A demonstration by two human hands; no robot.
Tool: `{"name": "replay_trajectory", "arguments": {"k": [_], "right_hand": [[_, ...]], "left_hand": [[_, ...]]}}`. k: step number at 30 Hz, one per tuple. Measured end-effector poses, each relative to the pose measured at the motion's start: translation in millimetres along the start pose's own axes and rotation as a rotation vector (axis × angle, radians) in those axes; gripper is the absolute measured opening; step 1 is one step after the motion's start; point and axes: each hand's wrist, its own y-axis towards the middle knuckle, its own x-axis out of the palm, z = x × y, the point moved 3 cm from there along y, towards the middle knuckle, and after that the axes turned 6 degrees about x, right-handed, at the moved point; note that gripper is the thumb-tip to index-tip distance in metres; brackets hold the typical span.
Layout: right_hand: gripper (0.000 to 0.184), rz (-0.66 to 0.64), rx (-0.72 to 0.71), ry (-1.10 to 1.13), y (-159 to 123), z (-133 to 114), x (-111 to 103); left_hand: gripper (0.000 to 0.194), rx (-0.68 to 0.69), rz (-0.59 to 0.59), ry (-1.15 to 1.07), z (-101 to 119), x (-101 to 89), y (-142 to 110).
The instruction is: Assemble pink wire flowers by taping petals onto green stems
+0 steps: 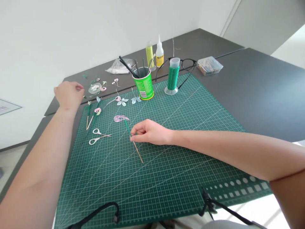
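My right hand (150, 132) pinches the stem of a purple wire flower (121, 118) just above the mat. Green thread wraps the stem's upper part, and bare gold-coloured wire runs out below my fingers. At the far left, my left hand (69, 94) is closed, its fingertips together over the dark table; what they hold, if anything, is too small to make out. Below it lie thin green-wrapped stems with small blossoms, among them a pink flower (97, 111). White-handled scissors (97, 136) rest on the mat between my two arms.
On the green cutting mat (186, 159) stand a green can (144, 86) of dark sticks and a green thread spool (173, 76). Behind are a glue bottle (159, 54), a yellow spool (149, 55), glasses (188, 64) and a clear box (210, 65). Several petals lie farther left.
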Motion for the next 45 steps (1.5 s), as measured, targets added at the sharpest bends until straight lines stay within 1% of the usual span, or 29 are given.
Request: {"name": "replay_trajectory", "arguments": {"k": [2, 6, 10, 15, 19, 22, 25, 27, 29, 31, 37, 45], "right_hand": [[0.022, 0.0, 0.003, 0.001, 0.1, 0.6, -0.2], [0.025, -0.003, 0.01, 0.011, 0.4, -0.6, -0.3], [0.022, -0.008, 0.023, 0.015, 0.4, -2.3, -0.5], [0.021, -0.005, 0.028, 0.019, -0.3, -3.7, -0.8], [0.02, -0.006, 0.038, 0.023, -1.1, -5.0, -1.1], [0.021, -0.008, 0.04, 0.014, -1.1, -5.4, -0.9], [0.019, -0.008, 0.042, 0.016, -0.5, -4.2, -0.5], [0.019, -0.006, 0.038, 0.014, 0.0, -3.2, -0.2], [0.019, -0.005, 0.026, 0.009, 0.5, -2.8, 0.0], [0.019, -0.005, 0.018, 0.007, 0.7, -3.0, 0.1], [0.02, -0.004, 0.028, 0.003, 0.6, -4.1, 0.0], [0.018, -0.004, 0.012, 0.007, 1.3, -2.1, 0.3]], "left_hand": [[0.017, 0.058, -0.073, 0.013, 12.6, 10.1, 9.4], [0.002, 0.066, -0.182, 0.062, 23.9, 30.9, 25.6], [0.007, 0.087, -0.233, 0.111, 26.0, 41.0, 30.8], [0.011, 0.143, -0.255, 0.203, 26.3, 43.3, 29.0], [0.008, 0.178, -0.261, 0.284, 27.1, 42.8, 27.0], [0.013, 0.189, -0.26, 0.318, 27.1, 40.2, 25.9], [0.02, 0.204, -0.269, 0.335, 26.7, 36.4, 23.5], [0.028, 0.228, -0.27, 0.34, 26.7, 34.2, 20.8], [0.038, 0.246, -0.243, 0.34, 26.7, 32.3, 18.1], [0.043, 0.256, -0.209, 0.337, 26.6, 31.8, 16.5], [0.041, 0.31, -0.262, 0.368, 25.9, 42.6, 18.9], [0.04, 0.336, -0.268, 0.358, 20.9, 50.4, 19.5]]}}
